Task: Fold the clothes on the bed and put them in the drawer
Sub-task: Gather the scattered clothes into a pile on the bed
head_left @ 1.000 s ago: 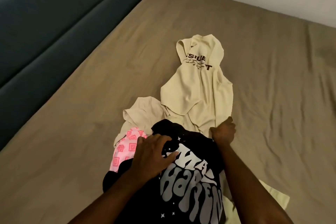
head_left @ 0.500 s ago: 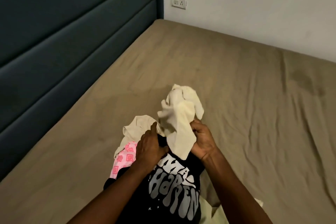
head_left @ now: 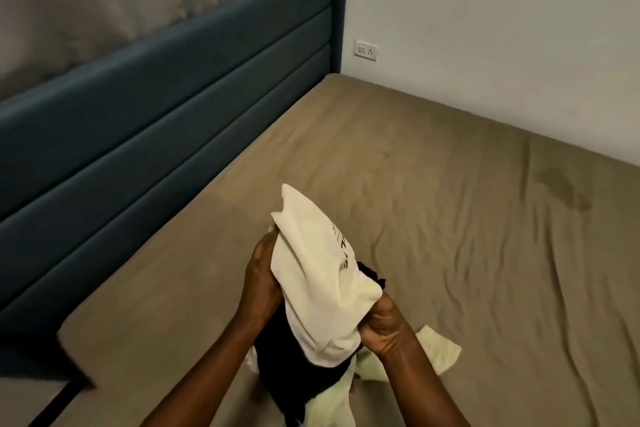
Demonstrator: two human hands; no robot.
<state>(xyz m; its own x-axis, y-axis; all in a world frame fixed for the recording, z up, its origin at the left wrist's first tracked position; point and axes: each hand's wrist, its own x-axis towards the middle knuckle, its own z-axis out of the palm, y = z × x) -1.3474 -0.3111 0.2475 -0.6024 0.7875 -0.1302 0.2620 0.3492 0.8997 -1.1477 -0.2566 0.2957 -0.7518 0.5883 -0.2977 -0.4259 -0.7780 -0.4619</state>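
Both my hands hold a bundle of clothes lifted above the bed [head_left: 450, 201]. A cream shirt [head_left: 315, 274] with dark lettering lies on top of the bundle, bunched and pointing up. My left hand [head_left: 261, 277] grips its left side. My right hand [head_left: 384, 326] grips its lower right end. Under the cream shirt hangs a black garment [head_left: 287, 360]. A pale yellow-green garment [head_left: 436, 350] trails from the bundle at the lower right, partly touching the sheet. The drawer is not in view.
The brown sheet covers the whole mattress, with a dark stain [head_left: 561, 187] at the far right. A padded blue headboard [head_left: 156, 107] runs along the left. A white wall with a socket [head_left: 366, 50] stands behind the bed. The mattress corner [head_left: 65, 340] shows at lower left.
The clothes that lay spread on the sheet are now gathered and lifted in both hands. The pink patterned garment is no longer visible. My view has tilted up toward the headboard and wall.
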